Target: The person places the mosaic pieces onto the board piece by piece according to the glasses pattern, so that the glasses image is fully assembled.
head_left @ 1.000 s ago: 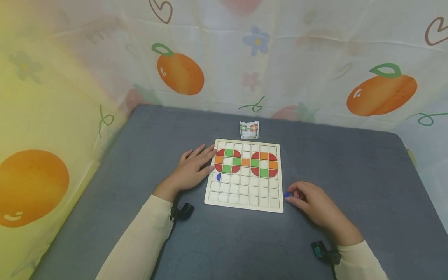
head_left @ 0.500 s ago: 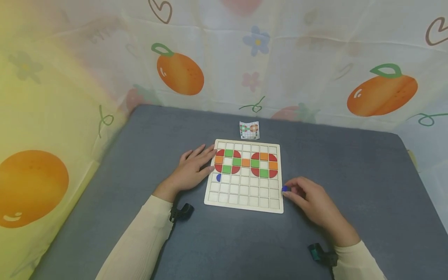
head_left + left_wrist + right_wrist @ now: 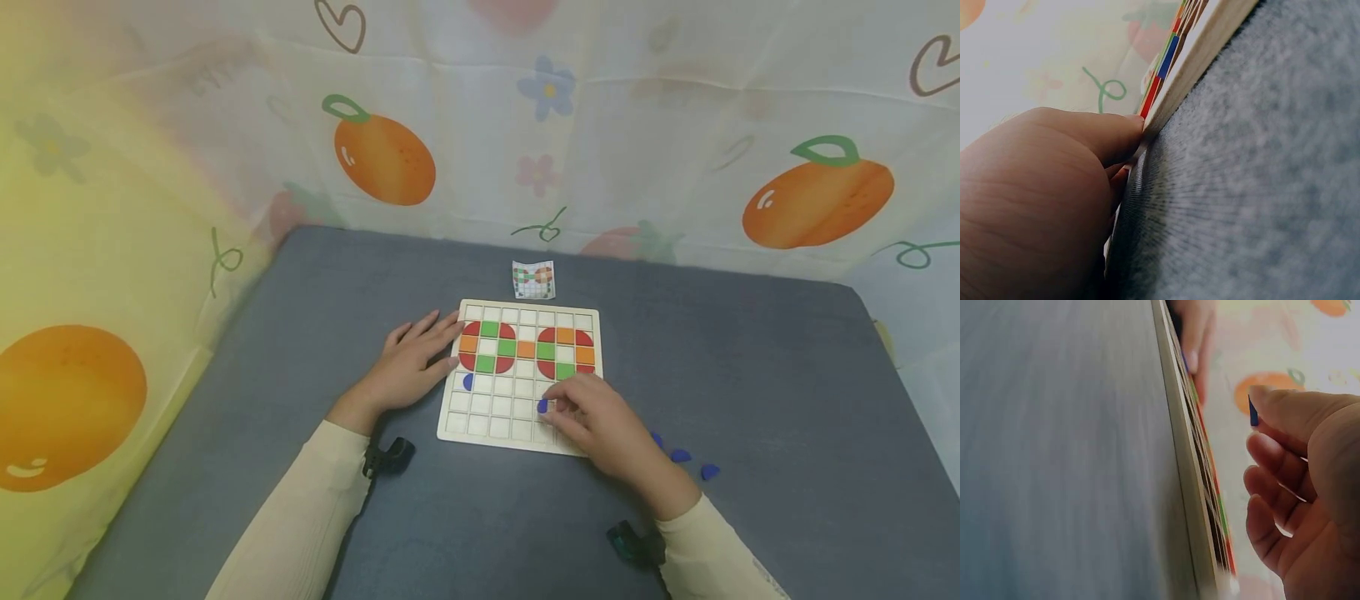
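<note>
A square wooden grid board [image 3: 489,440] lies on the grey table, with red, green and orange pieces set in its upper rows. One blue half-round piece [image 3: 468,382] sits in a cell near its left edge. My left hand [image 3: 405,362] rests at the board's left edge, fingers spread and fairly straight, fingertips and thumb touching the rim. Over the lower right of the board, my right hand [image 3: 603,425] pinches another blue half-round piece [image 3: 542,406] between thumb and forefinger. In the right wrist view that blue piece [image 3: 1253,411] shows edge-on, held above the board's surface.
Several blue pieces [image 3: 680,456] lie on the table right of the board, partly behind the right wrist. A small printed pattern card [image 3: 534,280] stands beyond the board's far edge. A fruit-print cloth [image 3: 630,100] hangs behind the table.
My right hand has carried the blue piece left from beside the board's right edge to over its lower cells, uncovering blue pieces on the table. The left hand has stayed put.
</note>
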Demonstrator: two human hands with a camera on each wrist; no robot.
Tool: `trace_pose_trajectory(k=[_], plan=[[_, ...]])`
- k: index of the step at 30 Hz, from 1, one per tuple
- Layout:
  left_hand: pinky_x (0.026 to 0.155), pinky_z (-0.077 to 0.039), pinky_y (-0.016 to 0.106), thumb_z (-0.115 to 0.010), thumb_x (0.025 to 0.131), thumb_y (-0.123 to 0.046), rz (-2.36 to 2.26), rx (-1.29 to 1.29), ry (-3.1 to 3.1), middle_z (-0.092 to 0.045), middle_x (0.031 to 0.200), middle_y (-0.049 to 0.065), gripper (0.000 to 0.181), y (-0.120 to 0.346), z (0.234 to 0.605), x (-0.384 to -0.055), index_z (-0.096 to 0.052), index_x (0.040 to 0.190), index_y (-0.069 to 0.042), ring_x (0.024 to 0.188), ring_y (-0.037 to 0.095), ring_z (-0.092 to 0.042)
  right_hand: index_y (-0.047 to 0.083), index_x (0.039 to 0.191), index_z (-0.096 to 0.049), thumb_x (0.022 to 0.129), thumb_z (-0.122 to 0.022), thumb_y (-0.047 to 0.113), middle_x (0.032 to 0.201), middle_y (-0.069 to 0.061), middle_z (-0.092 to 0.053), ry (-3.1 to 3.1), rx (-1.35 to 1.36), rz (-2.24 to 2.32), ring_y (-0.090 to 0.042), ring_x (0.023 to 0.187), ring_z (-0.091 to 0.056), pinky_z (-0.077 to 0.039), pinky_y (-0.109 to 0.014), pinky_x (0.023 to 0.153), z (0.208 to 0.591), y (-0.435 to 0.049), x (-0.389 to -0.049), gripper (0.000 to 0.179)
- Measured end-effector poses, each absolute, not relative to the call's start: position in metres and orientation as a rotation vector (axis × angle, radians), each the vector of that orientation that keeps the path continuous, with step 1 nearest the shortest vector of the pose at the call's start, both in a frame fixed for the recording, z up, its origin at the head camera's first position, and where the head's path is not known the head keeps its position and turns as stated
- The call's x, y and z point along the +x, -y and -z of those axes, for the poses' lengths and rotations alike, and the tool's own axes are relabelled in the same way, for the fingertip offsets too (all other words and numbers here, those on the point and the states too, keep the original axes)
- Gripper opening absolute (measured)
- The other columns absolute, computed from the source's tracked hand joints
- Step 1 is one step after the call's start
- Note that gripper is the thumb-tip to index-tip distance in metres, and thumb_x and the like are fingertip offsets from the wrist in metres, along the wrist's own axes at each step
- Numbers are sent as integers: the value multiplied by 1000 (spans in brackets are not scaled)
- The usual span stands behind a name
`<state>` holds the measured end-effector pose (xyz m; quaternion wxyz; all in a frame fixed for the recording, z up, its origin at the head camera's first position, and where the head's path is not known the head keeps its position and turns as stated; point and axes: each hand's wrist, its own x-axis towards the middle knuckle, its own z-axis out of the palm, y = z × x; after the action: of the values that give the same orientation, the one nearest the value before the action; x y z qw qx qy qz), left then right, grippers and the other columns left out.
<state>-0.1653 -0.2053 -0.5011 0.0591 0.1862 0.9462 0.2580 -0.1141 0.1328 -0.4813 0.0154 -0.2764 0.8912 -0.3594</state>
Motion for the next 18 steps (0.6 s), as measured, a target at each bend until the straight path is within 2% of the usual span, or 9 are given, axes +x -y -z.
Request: trace_pose_trajectory(k=[10, 18], plan=[[127, -3, 60, -60, 113, -39, -784, 561, -2871, -27, 177, -4, 66, 204, 501, -166, -39, 171, -18, 165, 25, -12, 12, 115, -77, 100, -82, 20, 101, 7, -65, -2720, -978, 1062, -14, 94, -56, -51, -40, 87, 486, -67, -118, 17], [127, -3, 59, -61, 113, -37, -797, 556, -2866, -27, 177, -4, 65, 204, 499, -166, -40, 171, -17, 165, 26, -13, 11, 119, -76, 102, -80, 24, 101, 3, -65, -2761, -993, 993, -17, 95, -58, -53, -38, 89, 494, -32, -123, 22]])
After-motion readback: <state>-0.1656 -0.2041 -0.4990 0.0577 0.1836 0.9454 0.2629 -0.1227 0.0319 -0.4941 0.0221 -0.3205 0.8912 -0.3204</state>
